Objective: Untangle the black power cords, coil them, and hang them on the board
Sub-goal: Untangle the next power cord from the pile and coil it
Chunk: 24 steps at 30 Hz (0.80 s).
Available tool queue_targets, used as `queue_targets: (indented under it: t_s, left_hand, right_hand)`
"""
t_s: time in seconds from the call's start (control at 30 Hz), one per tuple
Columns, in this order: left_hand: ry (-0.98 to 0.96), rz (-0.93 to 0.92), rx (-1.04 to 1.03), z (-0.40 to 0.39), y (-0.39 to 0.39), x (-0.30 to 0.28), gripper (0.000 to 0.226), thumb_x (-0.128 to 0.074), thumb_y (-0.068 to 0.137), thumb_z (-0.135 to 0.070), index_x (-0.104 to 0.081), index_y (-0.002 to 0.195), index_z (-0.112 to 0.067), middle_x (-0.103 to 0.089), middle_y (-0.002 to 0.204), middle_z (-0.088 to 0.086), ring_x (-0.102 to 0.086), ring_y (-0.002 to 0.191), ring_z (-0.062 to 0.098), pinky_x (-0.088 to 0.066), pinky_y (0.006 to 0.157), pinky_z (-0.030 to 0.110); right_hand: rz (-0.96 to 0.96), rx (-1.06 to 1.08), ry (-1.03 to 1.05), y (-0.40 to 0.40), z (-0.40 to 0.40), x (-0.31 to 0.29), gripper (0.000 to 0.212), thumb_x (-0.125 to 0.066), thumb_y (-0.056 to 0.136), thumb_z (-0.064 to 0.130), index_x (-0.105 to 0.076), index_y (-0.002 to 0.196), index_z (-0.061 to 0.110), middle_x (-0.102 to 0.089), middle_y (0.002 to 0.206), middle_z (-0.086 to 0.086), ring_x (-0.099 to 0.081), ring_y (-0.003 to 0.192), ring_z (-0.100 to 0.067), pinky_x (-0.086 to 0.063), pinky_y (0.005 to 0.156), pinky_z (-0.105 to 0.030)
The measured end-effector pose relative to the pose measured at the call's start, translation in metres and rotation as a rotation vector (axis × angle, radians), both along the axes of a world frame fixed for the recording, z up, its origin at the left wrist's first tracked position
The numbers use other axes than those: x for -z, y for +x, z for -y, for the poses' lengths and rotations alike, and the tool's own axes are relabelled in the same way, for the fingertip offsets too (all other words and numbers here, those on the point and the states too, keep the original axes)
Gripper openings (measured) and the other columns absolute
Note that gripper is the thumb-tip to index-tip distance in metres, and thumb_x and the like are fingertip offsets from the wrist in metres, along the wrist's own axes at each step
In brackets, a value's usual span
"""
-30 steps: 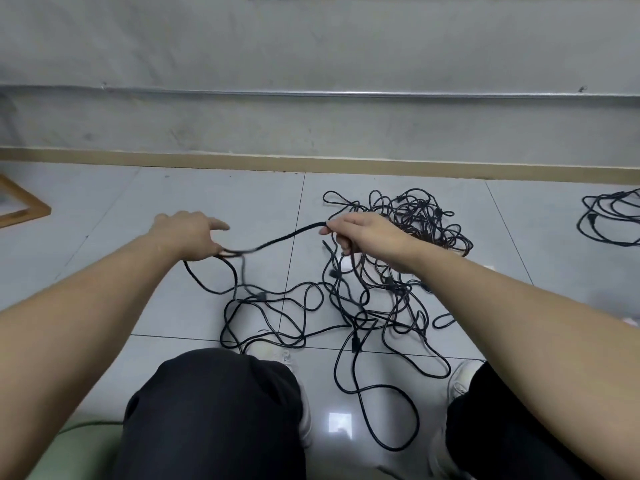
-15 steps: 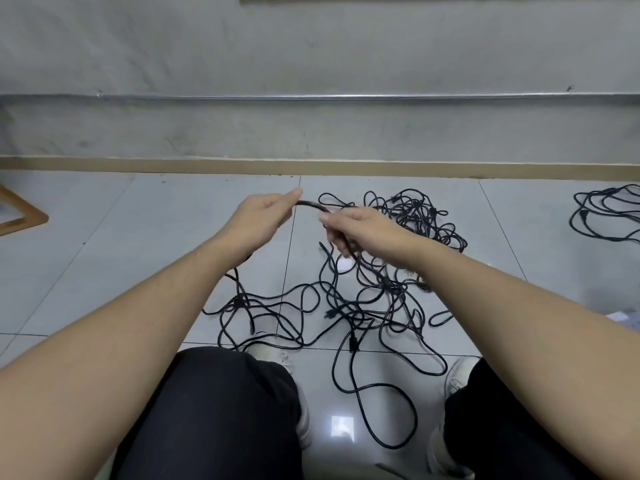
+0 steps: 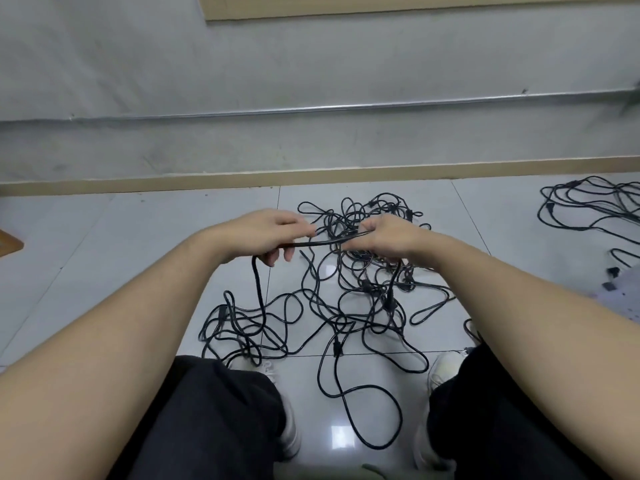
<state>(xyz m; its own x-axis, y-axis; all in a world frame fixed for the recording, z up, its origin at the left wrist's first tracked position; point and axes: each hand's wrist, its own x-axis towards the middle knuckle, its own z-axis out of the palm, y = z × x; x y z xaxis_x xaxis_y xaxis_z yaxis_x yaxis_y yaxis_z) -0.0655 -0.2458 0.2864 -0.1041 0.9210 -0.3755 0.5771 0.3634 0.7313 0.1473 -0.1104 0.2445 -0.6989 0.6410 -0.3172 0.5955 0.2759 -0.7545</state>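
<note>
Tangled heap of thin black rubber power cords spread in loops over the pale grey glossy floor tiles, just ahead of two knees in dark trousers and white shoes. One short straight stretch of black cord lifted clear of the heap, running level between both hands, with its left part dropping from the left hand down into the loops on the floor.

Second, smaller bundle of black cords lying well apart at the far right, on the same tiles. Beige skirting strip along the foot of a scuffed grey plaster wall, a thin metal pipe running across it, and the lower edge of a tan wooden board fixed above. Corner of a brown wooden frame at the left edge.

Left hand curled, fingers wrapped over the raised cord. Right hand curled too, pinching the cord's other end at the fingertips, close to the left.
</note>
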Motion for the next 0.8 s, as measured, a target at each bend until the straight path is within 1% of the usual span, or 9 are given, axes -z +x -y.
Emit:
queue_targets:
  t_s: [0.07,0.13,0.23,0.3,0.43,0.5,0.57,0.67,0.8]
  left_hand:
    - [0.027,-0.206,0.127,-0.01,0.021,-0.001,0.028,-0.055,0.103,-0.046,-0.071,0.109,-0.023,-0.054,0.071,-0.008,-0.049,0.064,0.009,-0.043,0.063,0.016]
    - [0.153,-0.318,0.128,-0.019,0.035,0.002,0.027,-0.052,0.105,-0.039,-0.07,0.101,-0.02,-0.05,0.07,-0.007,-0.045,0.062,0.008,-0.037,0.057,0.016]
    - [0.253,-0.122,-0.099,-0.026,0.04,0.005,0.029,-0.05,0.105,-0.041,-0.065,0.09,-0.021,-0.048,0.072,-0.006,-0.037,0.051,0.007,-0.032,0.051,0.022]
    - [0.246,-0.042,-0.131,-0.028,0.047,0.005,0.031,-0.049,0.104,-0.044,-0.062,0.084,-0.024,-0.048,0.073,-0.007,-0.037,0.053,0.008,-0.032,0.053,0.026]
    - [0.245,0.041,-0.063,-0.035,0.083,0.011,0.03,-0.043,0.108,-0.041,-0.064,0.093,-0.025,-0.068,0.096,-0.006,-0.063,0.086,0.013,-0.05,0.083,0.036]
    - [0.231,0.078,-0.033,-0.039,0.1,0.018,0.034,-0.039,0.107,-0.047,-0.067,0.115,-0.029,-0.068,0.123,-0.009,-0.061,0.118,0.009,-0.046,0.106,0.039]
    - [0.235,0.123,-0.046,-0.044,0.113,0.022,0.04,-0.038,0.106,-0.05,-0.066,0.126,-0.031,-0.065,0.134,-0.012,-0.055,0.128,0.006,-0.039,0.116,0.039]
    - [0.241,0.34,-0.054,-0.05,0.13,0.022,0.034,-0.038,0.111,-0.036,-0.066,0.102,-0.02,-0.074,0.119,-0.006,-0.064,0.12,0.009,-0.045,0.112,0.038]
    - [0.166,0.582,-0.064,-0.049,0.143,0.016,0.03,-0.036,0.112,-0.031,-0.049,0.088,-0.018,-0.074,0.083,0.005,-0.075,0.086,0.029,-0.053,0.081,0.034]
  right_hand:
    - [-0.055,0.03,-0.062,0.004,0.002,-0.008,0.036,-0.081,0.083,0.043,-0.052,0.076,0.022,-0.043,0.055,0.01,-0.037,0.048,-0.01,-0.027,0.049,-0.026]
    - [-0.237,0.101,-0.23,0.009,0.001,-0.016,0.03,-0.078,0.088,0.037,-0.054,0.081,0.02,-0.044,0.06,0.008,-0.034,0.049,-0.008,-0.027,0.045,-0.022]
    - [-0.557,0.289,-0.466,0.021,-0.005,-0.028,0.029,-0.062,0.1,0.036,-0.055,0.079,0.018,-0.046,0.065,0.005,-0.033,0.051,-0.007,-0.025,0.045,-0.018]
    - [-0.57,0.385,-0.392,0.031,-0.01,-0.033,0.039,-0.052,0.105,0.043,-0.053,0.074,0.018,-0.049,0.064,0.004,-0.034,0.05,-0.009,-0.026,0.046,-0.02]
    - [-0.604,0.558,-0.284,0.039,-0.008,-0.04,0.04,-0.049,0.105,0.047,-0.055,0.079,0.018,-0.062,0.077,-0.002,-0.052,0.059,-0.013,-0.044,0.051,-0.026]
    - [-0.757,0.616,-0.352,0.038,-0.007,-0.046,0.028,-0.055,0.104,0.041,-0.059,0.094,0.016,-0.073,0.094,-0.007,-0.07,0.08,-0.017,-0.06,0.072,-0.03]
    - [-0.849,0.627,-0.407,0.037,-0.006,-0.052,0.022,-0.054,0.105,0.035,-0.056,0.103,0.013,-0.077,0.099,-0.013,-0.075,0.095,-0.025,-0.061,0.088,-0.035]
    - [-0.968,0.703,-0.586,0.035,-0.004,-0.055,0.028,-0.053,0.106,0.033,-0.052,0.109,0.005,-0.07,0.077,-0.014,-0.074,0.071,-0.026,-0.064,0.071,-0.038]
    - [-1.055,0.796,-0.759,0.032,-0.007,-0.052,0.023,-0.05,0.106,0.031,-0.049,0.104,0.009,-0.048,0.062,-0.006,-0.048,0.046,-0.018,-0.049,0.047,-0.027]
